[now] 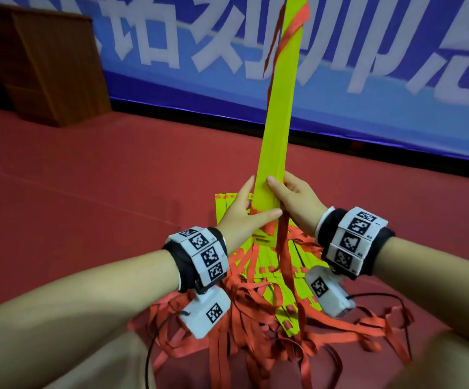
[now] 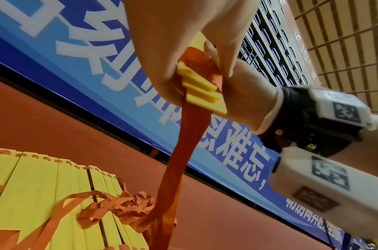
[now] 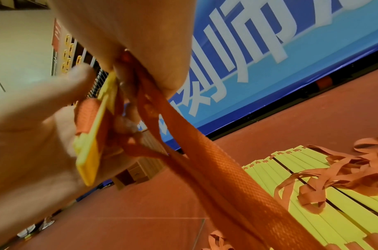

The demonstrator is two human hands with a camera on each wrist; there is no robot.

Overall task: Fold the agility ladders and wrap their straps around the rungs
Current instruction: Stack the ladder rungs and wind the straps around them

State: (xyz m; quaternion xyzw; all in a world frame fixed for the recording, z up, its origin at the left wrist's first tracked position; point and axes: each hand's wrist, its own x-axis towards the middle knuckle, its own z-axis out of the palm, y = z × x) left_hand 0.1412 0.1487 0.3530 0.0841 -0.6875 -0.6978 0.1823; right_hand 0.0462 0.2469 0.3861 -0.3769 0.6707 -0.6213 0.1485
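**Inspector:** Nearest the lens: two forearms with marker cuffs, and under them loose straps (image 1: 255, 332) heaped on the red floor (image 1: 87, 169). Report the hands.

**Assistant:** Left hand (image 1: 244, 217) cradles the lower end of the bundle (image 1: 278, 122), thumb across the near face, fingers up its left edge. Right hand (image 1: 295, 197) clamps the same end from the other side, thumb on the face, fingers curled behind. The left wrist view shows stepped rung ends between the two palms, with strap passing over them.

**Inspector:** Where does the bundle stand?

**Assistant:** Raised, pointing up and away, above the pile (image 1: 269, 265). One strap spirals round its far end; a tail (image 1: 282, 248) hangs from the gripped end to the heap.

**Inspector:** Progress?

**Assistant:** My judgement: rungs of this ladder are gathered flat together, so folding looks done. Wrapping appears partial, as only the far end shows turns, the middle is bare, and the tail hangs unwound.

**Inspector:** Outstanding?

**Assistant:** Below lies more ladder, rungs side by side with tangled straps on top. Whether it is one ladder or several I cannot tell. It appears unwrapped, so much of the work looks left.
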